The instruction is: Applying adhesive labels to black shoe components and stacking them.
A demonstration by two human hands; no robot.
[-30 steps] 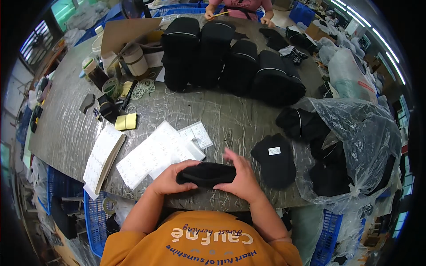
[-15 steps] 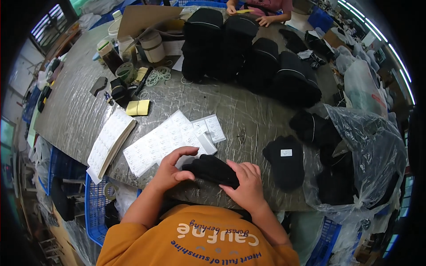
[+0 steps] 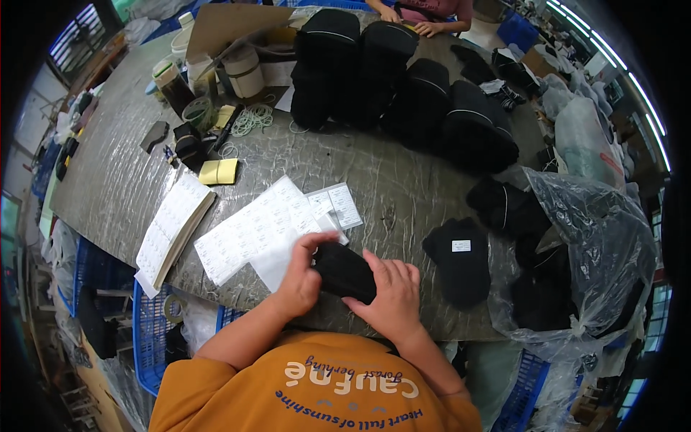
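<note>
The black bundle (image 3: 345,272) had turned in the person's grasp: a second earlier it lay crosswise between the two palms with its long side level, and now it slanted down to the right, a broad, flat side facing up. It was held up over the counter (image 3: 399,205) close to the near edge, just right of the white label sheets (image 3: 241,230).

The right hand (image 3: 394,291) grasped the bundle's right side, its fingers along the upper part and its thumb at the lower end. The left hand (image 3: 299,281), half a second before spread wide around the far end, had drawn in, its fingers curled about the upper left corner; whether they pressed on it I could not tell.

The change left the piece squared up between both hands, not set down. The labelled black stack (image 3: 458,277) stayed toward the counter's near right corner, beside the clear plastic bag (image 3: 601,209).
</note>
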